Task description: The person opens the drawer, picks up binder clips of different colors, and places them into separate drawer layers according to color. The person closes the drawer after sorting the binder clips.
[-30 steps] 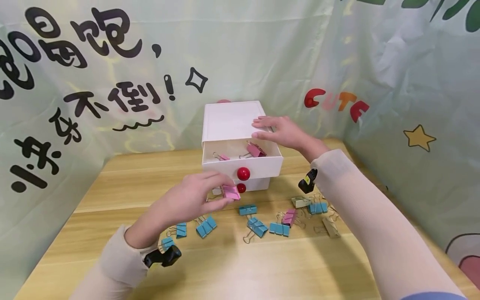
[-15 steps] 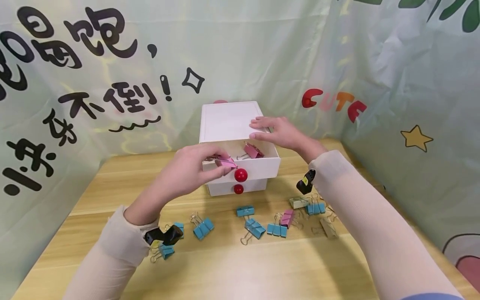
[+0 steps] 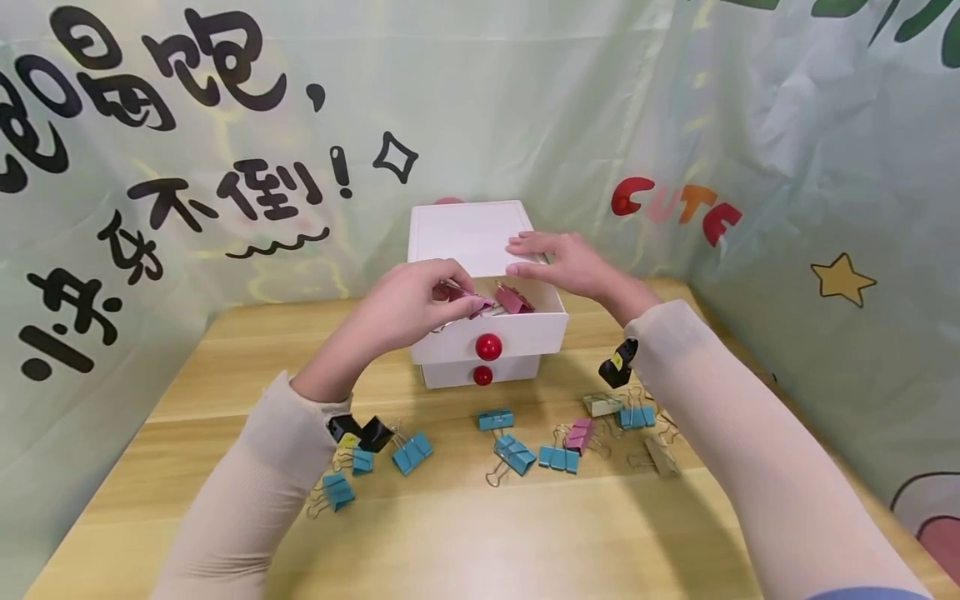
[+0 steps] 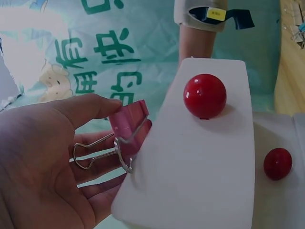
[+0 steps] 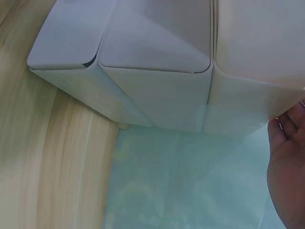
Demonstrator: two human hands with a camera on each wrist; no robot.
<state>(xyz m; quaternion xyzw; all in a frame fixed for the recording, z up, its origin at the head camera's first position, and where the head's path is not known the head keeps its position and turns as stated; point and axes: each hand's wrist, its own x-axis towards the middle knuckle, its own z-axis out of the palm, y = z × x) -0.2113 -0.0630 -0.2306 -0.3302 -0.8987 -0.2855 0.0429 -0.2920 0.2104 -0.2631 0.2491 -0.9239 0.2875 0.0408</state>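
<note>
Pink binder clip (image 4: 126,121) pinched between thumb and fingers of left hand (image 3: 408,304), at opening of white box's (image 3: 465,242) open upper drawer (image 3: 525,336). Second pink clip (image 3: 514,300) inside that drawer. Right hand (image 3: 570,260), fingers extended, rests on box's top right edge. Blue clips (image 3: 412,452), cream clips (image 3: 662,457) on table (image 3: 465,533) in front of box.

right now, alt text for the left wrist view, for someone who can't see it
A left hand pinches a pink binder clip by the edge of a white drawer with a red knob. Behind are a sleeved right arm and a lettered green sheet.
</note>
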